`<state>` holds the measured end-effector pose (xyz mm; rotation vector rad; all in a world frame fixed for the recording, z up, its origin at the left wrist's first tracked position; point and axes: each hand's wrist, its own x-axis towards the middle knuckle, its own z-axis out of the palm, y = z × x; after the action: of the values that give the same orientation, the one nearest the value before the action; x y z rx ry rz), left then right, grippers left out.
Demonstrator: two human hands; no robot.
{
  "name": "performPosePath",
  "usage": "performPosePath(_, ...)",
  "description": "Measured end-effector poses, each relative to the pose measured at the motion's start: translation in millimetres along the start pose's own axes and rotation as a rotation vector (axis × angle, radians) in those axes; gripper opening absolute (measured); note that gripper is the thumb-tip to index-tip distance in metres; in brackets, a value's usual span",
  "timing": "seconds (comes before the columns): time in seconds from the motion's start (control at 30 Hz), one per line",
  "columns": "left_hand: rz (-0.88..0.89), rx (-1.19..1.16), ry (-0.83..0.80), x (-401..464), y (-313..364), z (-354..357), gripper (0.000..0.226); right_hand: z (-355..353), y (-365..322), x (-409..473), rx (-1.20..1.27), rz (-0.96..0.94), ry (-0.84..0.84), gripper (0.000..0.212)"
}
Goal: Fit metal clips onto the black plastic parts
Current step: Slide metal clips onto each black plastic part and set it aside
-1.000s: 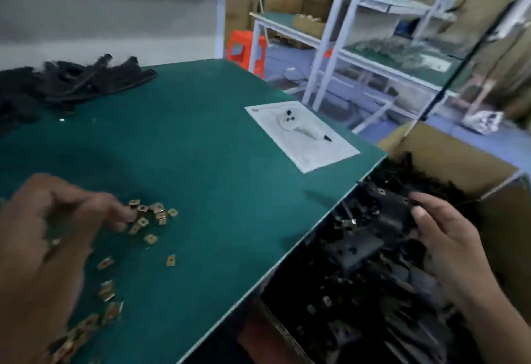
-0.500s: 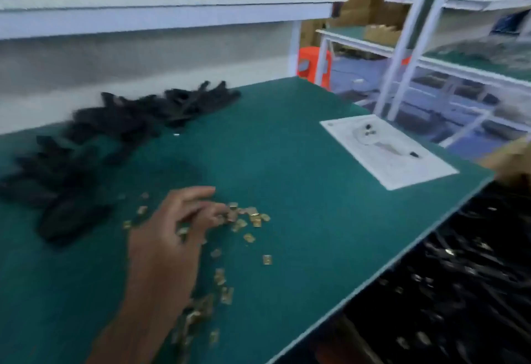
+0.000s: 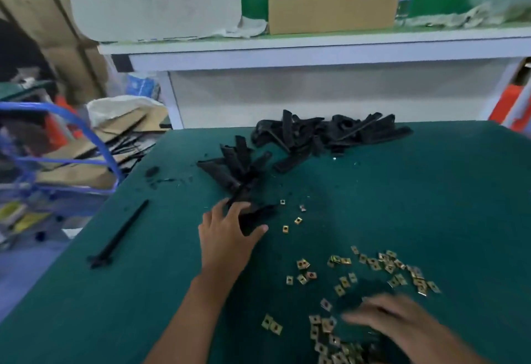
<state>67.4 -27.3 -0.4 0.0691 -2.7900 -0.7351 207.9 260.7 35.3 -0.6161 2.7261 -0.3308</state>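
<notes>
Green matting covers the bench (image 3: 431, 191) where we work, with a white shelf (image 3: 316, 47) running behind it. Our left hand (image 3: 227, 237) reaches forward with fingers spread and thumb out to the right, the grip half open around the near end of a black part (image 3: 255, 217); fingertips rest on it, but we cannot tell whether it is lifted or only touched. That part lies at the near tip of a small heap of black parts (image 3: 238, 168), and a larger heap (image 3: 330, 134) sits beyond, against the back edge of the bench. Our right hand (image 3: 393, 317) is low at the near right, palm down and blurred, fingers pointing left over the scattered clips (image 3: 373, 266); we cannot tell how its grip stands or whether it holds a clip. More clips bunch thickly just beside that hand at the near edge, and a few stray ones (image 3: 290, 224) lie just right of the left hand. One long black strip (image 3: 120, 234) lies alone near the left edge of the bench, well apart from both hands. On the shelf stands a cardboard box (image 3: 330, 7). Off the bench to the left is a blue cart (image 3: 86, 139) with cardboard and bags on it.
</notes>
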Motion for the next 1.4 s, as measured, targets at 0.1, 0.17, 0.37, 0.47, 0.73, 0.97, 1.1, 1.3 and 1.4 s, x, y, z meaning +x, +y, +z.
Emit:
performPosePath(0.1,0.046,-0.006,0.063,3,-6,3,0.03,4,-21,18,0.1,-0.113,0.151,0.055)
performPosePath(0.17,0.075,-0.086,0.14,4,-6,3,0.018,2,-15,22,-0.03,-0.179,0.24,0.031)
performPosePath(0.37,0.201,-0.384,0.18,-1,5,0,0.041,7,-14,42,-0.029,-0.162,0.454,0.032)
performPosePath(0.47,0.334,-0.344,0.335,-3,13,-1,0.026,-2,-7,50,0.256,-0.044,0.51,0.014)
performPosePath(0.73,0.274,-0.912,0.533,-22,37,-18,0.013,-39,2,96,1.098,-0.061,0.447,0.029)
performPosePath(0.97,-0.095,-1.414,-0.303,-18,43,-4,0.041,-27,22,103,1.01,0.01,0.412,0.018)
performPosePath(1.1,-0.038,-1.363,-0.426,-22,47,10,0.046,-27,21,104,0.846,0.042,0.511,0.027)
performPosePath(1.3,-0.005,-1.318,-0.428,-24,50,12,0.051,-20,25,106,0.637,0.063,0.603,0.023)
performPosePath(1.4,0.026,-1.287,-0.473,-25,51,12,0.046,-20,27,106,0.716,0.048,0.634,0.023)
